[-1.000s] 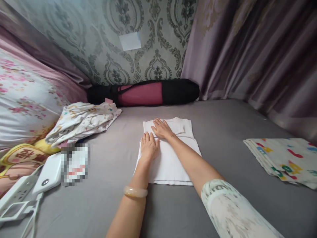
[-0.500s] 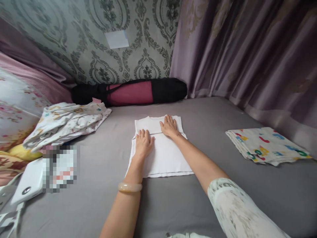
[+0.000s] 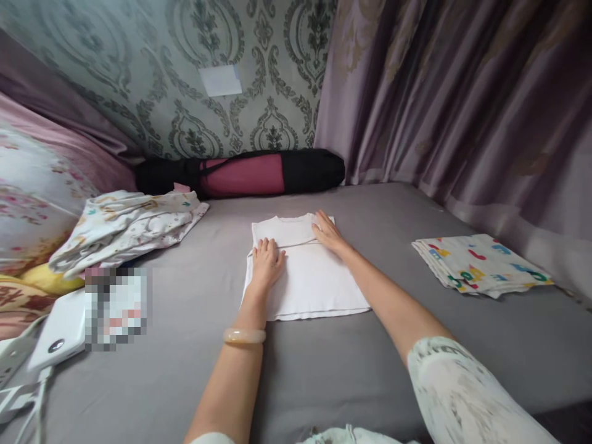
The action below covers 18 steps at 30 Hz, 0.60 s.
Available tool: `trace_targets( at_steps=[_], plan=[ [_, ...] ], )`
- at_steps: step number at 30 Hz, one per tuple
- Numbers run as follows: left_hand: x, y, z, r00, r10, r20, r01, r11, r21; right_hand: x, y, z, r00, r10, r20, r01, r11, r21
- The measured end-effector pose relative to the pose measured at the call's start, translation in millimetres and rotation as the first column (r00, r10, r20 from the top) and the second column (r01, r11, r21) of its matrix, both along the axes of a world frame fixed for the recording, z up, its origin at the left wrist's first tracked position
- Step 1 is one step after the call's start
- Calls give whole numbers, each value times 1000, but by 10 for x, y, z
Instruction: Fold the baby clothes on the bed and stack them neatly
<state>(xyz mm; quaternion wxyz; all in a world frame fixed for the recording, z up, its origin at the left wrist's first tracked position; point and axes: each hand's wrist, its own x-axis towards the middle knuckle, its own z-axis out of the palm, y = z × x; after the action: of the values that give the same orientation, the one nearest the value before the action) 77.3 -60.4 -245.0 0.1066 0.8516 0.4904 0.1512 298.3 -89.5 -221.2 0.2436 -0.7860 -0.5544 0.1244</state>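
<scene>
A white shirt (image 3: 314, 283) lies on the grey bedsheet (image 3: 194, 296), its sleeves folded inward across the upper part and its neckline at the far end. My left hand (image 3: 267, 264) rests flat on the left side of the shirt, fingers stretched toward the neckline. On the upper right edge lies my right hand (image 3: 329, 233), open, with its fingers extended and partly covering the right shoulder. Neither hand grips the cloth.
A folded cloth with colourful letters (image 3: 481, 265) lies at the right. Crumpled printed clothes (image 3: 129, 222) and a white power bank (image 3: 60, 330) with a cable are at the left. A black and pink long bag (image 3: 245, 174) lies against the wall.
My right hand has slid right and slightly outward to the shirt's upper right edge. My left hand stays in nearly the same place. The view has shifted a little.
</scene>
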Motion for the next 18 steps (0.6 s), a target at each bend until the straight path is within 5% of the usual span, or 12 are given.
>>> trace_targets(
  at_steps=[7,13,18],
  plan=[
    [-27,-23,20,1000,-12,-15,11,999,-30,28,-540,-126,964,127,235,-94,985,-147],
    [-13,-49,43,997,-19,-77,16,999,-50,-16,-546,-178,950,116,289,-63,980,-186],
    [-22,-35,-5,994,-34,-108,34,999,-3,17,-526,-227,967,92,237,-71,993,-96]
  ],
)
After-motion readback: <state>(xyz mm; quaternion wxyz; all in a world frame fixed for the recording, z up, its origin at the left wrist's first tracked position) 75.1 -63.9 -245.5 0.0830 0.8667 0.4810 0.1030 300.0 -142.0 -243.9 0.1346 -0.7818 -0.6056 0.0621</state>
